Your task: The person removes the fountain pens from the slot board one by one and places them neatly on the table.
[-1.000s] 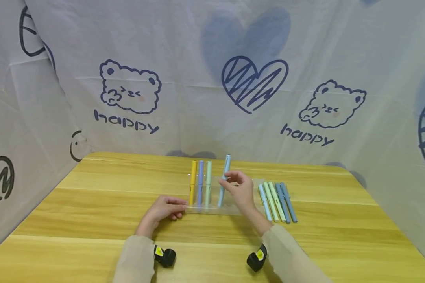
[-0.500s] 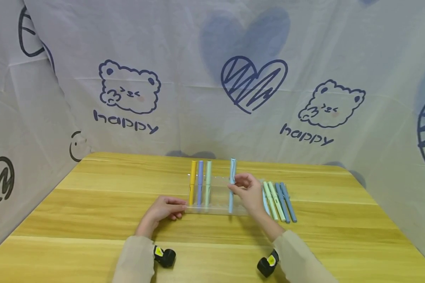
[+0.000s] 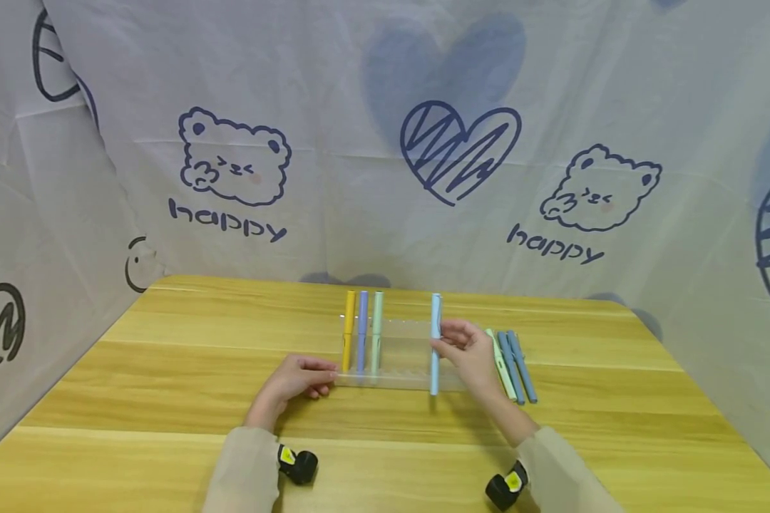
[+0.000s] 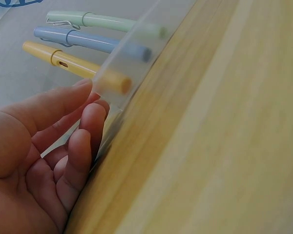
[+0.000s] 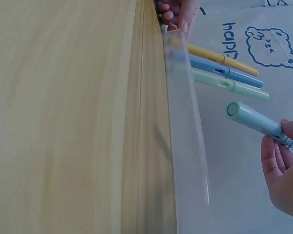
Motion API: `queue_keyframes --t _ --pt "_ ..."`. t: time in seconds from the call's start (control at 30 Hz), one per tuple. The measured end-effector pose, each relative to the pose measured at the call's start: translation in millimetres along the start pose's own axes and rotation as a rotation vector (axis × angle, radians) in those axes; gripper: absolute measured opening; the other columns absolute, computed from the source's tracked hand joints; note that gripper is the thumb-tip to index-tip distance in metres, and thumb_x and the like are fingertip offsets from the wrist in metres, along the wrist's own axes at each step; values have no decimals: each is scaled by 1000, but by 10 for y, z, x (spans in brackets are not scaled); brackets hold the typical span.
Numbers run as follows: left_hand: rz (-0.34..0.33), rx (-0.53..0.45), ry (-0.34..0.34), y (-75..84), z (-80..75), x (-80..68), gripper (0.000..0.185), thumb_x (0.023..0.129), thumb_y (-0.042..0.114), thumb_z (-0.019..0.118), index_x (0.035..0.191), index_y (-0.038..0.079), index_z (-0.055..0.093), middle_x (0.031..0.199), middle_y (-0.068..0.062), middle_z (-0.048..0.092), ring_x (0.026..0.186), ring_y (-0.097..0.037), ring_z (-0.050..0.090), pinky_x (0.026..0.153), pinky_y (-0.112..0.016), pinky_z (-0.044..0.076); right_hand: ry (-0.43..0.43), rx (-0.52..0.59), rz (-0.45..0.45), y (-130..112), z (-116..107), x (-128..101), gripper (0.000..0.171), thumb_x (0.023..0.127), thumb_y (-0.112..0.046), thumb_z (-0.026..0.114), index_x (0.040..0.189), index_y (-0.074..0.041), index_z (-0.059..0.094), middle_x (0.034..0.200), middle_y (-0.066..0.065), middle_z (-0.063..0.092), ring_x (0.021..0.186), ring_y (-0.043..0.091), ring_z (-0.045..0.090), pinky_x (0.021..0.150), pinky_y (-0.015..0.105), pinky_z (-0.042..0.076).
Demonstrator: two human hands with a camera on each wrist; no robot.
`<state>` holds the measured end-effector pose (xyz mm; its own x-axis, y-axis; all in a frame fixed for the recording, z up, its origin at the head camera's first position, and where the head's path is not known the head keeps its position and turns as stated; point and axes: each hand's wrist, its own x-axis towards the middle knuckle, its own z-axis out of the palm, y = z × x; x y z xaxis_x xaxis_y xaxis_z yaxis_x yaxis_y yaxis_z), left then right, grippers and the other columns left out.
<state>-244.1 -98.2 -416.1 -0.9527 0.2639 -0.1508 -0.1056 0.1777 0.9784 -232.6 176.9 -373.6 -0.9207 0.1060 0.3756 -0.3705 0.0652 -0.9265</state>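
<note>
Light-blue pen (image 3: pixel 434 361) | hands: right hand (image 3: pixel 473 356) pinches it, left hand (image 3: pixel 300 376) pinches clear holder (image 3: pixel 394 383) | holder's right end hidden

Pens (image 3: pixel 363 320) and rack (image 3: pixel 406 349) look smooth plastic, table (image 3: pixel 385 463) wood, backdrop (image 3: pixel 346 128) matt cloth.

Soft, even light fills the head view, warm on the yellow wood-grain bench (image 3: pixel 167 399) and greyer on the white printed cloth (image 3: pixel 346 92). Both wrist views look cooler and duller. In the right one, a faint shadow lies on the bench and the clear plastic rack (image 5: pixel 185 126) catches a pale glint; in the left, it hazes one end of the yellow plastic pen (image 4: pixel 71 65).
</note>
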Motion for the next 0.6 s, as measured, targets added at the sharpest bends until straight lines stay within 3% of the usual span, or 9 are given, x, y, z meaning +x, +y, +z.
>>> queue_keyframes --t 0.2,0.47,0.6 --pt "0 1 0 1 2 3 26 82 6 63 103 -10 61 74 -7 64 57 -10 56 52 -21 47 2 1 -2 -26 -147 -15 28 71 16 65 98 17 56 85 25 62 66 10 61 58 24 52" --pt "2 1 -6 6 -6 3 27 82 5 62 103 -11 61 74 -6 64 57 -10 56 52 -21 47 11 -46 -20 -5 -386 6 27 72 9 68 97 13 57 80 8 65 66 8 62 58 21 51" --pt "4 0 -11 8 -5 2 27 82 5 62 103 -11 60 73 -6 64 57 -10 56 52 -21 47 28 -68 -14 -26 -488 7 29 72 12 67 98 15 56 82 6 65 67 7 61 59 21 51"
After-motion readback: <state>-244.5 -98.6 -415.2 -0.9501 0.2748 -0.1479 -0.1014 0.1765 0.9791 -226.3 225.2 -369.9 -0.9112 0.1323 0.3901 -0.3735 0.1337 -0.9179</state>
